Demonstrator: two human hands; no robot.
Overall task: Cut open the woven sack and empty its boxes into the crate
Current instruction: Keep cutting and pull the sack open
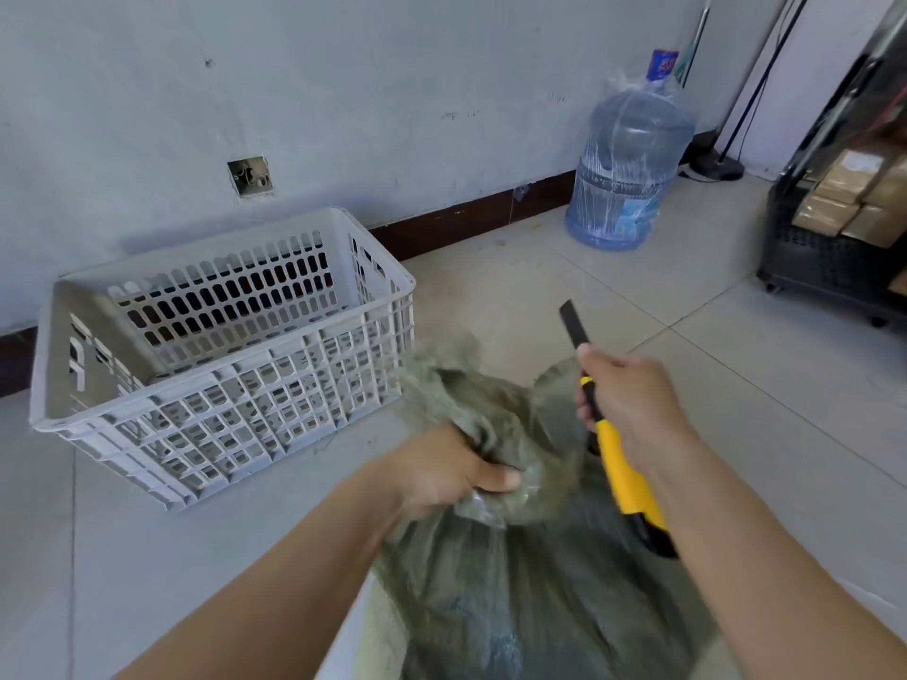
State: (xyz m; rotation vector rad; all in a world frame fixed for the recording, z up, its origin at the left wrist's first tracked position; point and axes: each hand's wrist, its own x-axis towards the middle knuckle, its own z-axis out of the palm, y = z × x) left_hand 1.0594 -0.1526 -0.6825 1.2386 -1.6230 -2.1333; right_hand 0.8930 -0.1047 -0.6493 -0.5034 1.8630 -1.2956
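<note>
Sack grip: left hand closes round the gathered neck of the woven sack; the fingers curl into the bunched fabric and the thumb lies across its front.
Knife grip: right hand wraps the forward part of the utility knife, fingers curled tight round the handle; the rear of the handle runs back under the wrist.
Knife body: moulded yellow plastic with black ends, long and slightly tapered.
Blade: dark, flat, narrow strip with an angled tip, extended and pointing up and away from the person, above the sack and apart from its fabric.
Sack material: grey-green woven plastic, coarse and crumpled, thin enough to look partly translucent. The body bulges on the floor between the forearms, and the top spreads into a loose, frayed ruffle beyond the left hand. The contents cannot be made out.
Crate: pale grey moulded plastic, rectangular, with slotted and gridded walls and a thick rim. It stands on the floor left of the sack; its near right corner is just beside the ruffled top.
Floor finish: large pale glossy tiles with thin joints.
Wall: pale, scuffed paint over a dark brown skirting board.
Water jug: translucent blue, round, film-wrapped, beside the skirting, well apart from the sack.
Rack: black mesh at the right edge, holding brown cardboard boxes.
</note>
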